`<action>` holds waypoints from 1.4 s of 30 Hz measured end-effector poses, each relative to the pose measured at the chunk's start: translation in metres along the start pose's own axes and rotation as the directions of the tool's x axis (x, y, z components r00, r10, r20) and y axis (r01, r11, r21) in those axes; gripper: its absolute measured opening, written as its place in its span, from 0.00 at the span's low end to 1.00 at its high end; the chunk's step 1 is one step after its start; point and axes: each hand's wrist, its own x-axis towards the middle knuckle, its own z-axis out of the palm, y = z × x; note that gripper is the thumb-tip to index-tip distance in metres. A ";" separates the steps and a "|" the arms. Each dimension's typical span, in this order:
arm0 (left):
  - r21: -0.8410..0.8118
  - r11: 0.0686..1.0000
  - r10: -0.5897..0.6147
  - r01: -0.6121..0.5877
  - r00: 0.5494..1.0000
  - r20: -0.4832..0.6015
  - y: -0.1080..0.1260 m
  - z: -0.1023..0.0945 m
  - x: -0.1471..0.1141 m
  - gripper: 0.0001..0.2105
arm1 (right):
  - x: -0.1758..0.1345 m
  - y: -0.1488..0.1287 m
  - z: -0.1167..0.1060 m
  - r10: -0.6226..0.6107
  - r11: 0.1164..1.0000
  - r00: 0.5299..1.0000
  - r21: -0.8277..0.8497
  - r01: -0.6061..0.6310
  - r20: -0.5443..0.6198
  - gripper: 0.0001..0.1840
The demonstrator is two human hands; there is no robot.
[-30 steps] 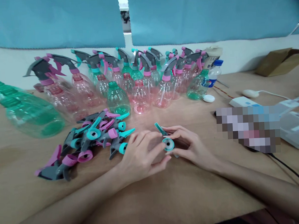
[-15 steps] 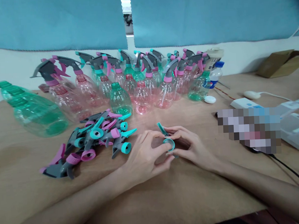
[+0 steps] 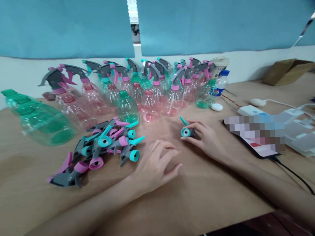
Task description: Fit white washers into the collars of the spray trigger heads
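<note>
In my right hand (image 3: 205, 138) is a grey spray trigger head (image 3: 186, 132) with a teal collar and teal lever. Its collar opening faces me, and my fingers cover much of its grey body. My left hand (image 3: 155, 163) rests low over the table, thumb and fingers apart and curved, with nothing seen between them. Just left of it lies a pile of trigger heads (image 3: 106, 141) in grey with pink or teal parts. Behind both hands stand open bottles without heads, among them a green bottle (image 3: 128, 107) and a pink bottle (image 3: 149, 106).
Bottles fitted with spray heads (image 3: 157, 85) line the back. Green bottles (image 3: 42, 119) stand at far left. To the right are a blue-capped bottle (image 3: 221, 84), a white oval object (image 3: 217, 107), a phone (image 3: 263, 151) with its cable, a power strip (image 3: 251, 111) and a cardboard box (image 3: 288, 72).
My right hand has drawn away from my left, forward and to the right, taking the trigger head with it. My left hand has let go, its fingers now apart.
</note>
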 end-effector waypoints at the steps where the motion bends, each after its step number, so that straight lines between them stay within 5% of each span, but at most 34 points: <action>1: 0.001 1.000 0.010 -0.010 1.000 0.008 0.001 0.001 -0.001 0.09 | 0.003 0.008 -0.002 0.011 0.999 0.999 -0.044 -0.012 -0.030 0.14; 8: 0.041 0.998 0.039 -0.041 0.999 0.033 0.009 0.000 -0.013 0.06 | 0.010 0.036 -0.018 0.035 0.971 0.999 -0.239 -0.024 0.040 0.20; 16: 0.165 0.975 -0.145 0.150 0.989 -0.042 -0.009 -0.043 -0.054 0.06 | 0.008 0.040 -0.011 0.063 0.964 0.998 -0.259 -0.068 -0.028 0.24; 21: 0.255 0.942 -0.186 0.219 0.972 -0.146 -0.023 -0.071 -0.075 0.06 | 0.006 0.020 -0.004 -0.042 0.967 0.992 -0.255 0.010 -0.120 0.20; 27: 0.462 0.818 -0.245 0.344 0.934 -0.260 -0.035 -0.087 -0.080 0.07 | -0.007 -0.020 0.006 -0.222 0.959 0.975 -0.180 0.218 -0.002 0.11; 30: 0.512 0.772 -0.313 0.377 0.926 -0.209 -0.040 -0.092 -0.068 0.11 | -0.017 -0.039 0.016 -0.286 0.949 0.952 -0.107 0.298 0.112 0.08; 37: 0.657 0.686 -0.501 0.313 0.858 0.113 -0.052 -0.096 -0.032 0.15 | -0.037 -0.077 0.026 -0.424 0.905 0.861 0.098 0.414 0.280 0.04; 42: 0.575 0.740 -0.489 0.348 0.866 0.106 -0.053 -0.098 -0.023 0.14 | -0.048 -0.079 0.015 -0.442 0.897 0.840 0.127 0.424 0.316 0.05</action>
